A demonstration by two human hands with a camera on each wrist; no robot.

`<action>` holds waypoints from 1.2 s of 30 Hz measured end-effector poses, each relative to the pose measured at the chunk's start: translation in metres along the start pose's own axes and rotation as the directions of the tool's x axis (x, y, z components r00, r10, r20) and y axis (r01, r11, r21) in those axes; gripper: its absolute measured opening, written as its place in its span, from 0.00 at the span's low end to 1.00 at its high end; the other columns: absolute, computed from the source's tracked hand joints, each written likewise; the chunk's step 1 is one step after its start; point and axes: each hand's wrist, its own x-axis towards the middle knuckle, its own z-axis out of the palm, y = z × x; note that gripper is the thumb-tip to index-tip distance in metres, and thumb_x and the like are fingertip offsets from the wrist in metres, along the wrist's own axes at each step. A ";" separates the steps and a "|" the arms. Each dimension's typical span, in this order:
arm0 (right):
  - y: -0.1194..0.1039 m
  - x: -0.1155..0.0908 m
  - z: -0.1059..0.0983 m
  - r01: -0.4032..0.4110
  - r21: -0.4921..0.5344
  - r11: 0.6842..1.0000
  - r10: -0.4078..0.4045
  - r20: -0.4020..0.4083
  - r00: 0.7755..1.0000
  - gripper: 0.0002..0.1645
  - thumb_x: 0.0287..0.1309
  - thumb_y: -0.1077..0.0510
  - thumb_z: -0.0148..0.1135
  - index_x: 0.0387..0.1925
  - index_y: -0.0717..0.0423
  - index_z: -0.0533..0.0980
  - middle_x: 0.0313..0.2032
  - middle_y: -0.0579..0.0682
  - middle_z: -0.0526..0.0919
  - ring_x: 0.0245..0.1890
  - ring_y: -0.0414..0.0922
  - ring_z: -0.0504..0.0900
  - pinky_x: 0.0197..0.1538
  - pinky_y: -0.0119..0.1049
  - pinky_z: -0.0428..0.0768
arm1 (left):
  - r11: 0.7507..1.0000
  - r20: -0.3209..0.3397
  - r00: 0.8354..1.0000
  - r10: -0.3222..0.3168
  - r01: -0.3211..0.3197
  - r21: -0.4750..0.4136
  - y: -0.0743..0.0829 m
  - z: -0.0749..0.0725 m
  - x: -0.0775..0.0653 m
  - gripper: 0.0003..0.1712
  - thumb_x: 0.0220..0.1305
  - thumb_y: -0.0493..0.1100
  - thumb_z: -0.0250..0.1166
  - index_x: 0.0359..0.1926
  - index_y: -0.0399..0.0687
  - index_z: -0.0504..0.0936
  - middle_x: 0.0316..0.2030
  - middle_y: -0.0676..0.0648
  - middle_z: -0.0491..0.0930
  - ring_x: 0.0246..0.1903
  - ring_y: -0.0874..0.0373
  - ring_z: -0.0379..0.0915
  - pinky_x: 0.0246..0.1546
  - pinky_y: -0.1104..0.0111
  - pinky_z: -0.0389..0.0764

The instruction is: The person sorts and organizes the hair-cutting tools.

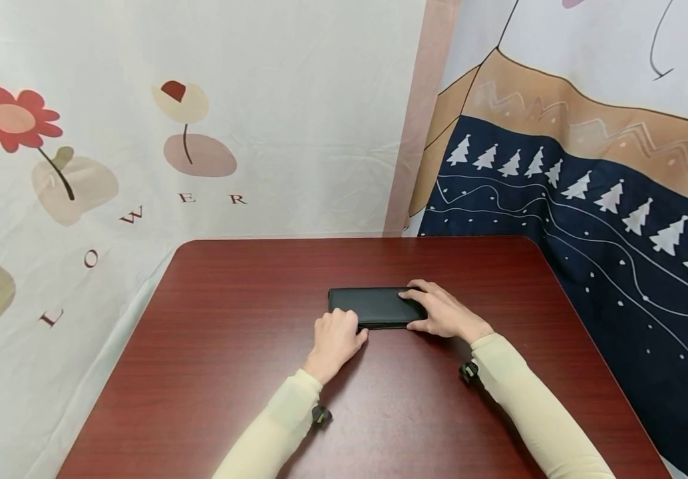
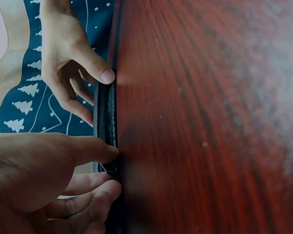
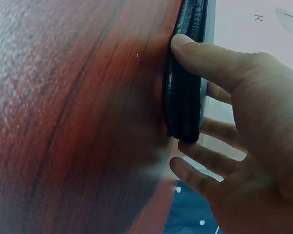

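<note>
A black zip-around wallet (image 1: 374, 307) lies flat on the table, its zipped long side facing me. My left hand (image 1: 335, 338) is at the near left part of that side. In the left wrist view, thumb and forefinger pinch at the zipper pull (image 2: 107, 168), which is partly covered by the fingers. My right hand (image 1: 444, 311) holds the wallet's right end, thumb against the near edge and fingers over the top. The right wrist view shows that thumb (image 3: 183, 46) pressed beside the zipper (image 3: 197, 19), with other fingers spread around the wallet's end.
The reddish-brown wooden table (image 1: 230, 279) has rounded far corners. Behind it hangs a white curtain (image 1: 308, 100) printed with flowers and letters; a navy cloth with white trees (image 1: 619, 266) hangs on the right. Both wrists wear small dark devices (image 1: 321, 416).
</note>
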 end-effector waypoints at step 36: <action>-0.003 -0.002 0.001 -0.017 -0.040 0.999 0.018 0.012 1.000 0.40 0.66 0.49 0.83 0.76 0.52 0.80 0.79 0.64 0.74 0.78 0.66 0.75 0.79 0.73 0.73 | 0.996 -0.083 0.996 0.024 -0.031 -0.085 -0.048 -0.013 -0.021 0.12 0.68 0.42 0.79 0.25 0.55 0.93 0.26 0.51 0.91 0.23 0.46 0.86 0.23 0.56 0.86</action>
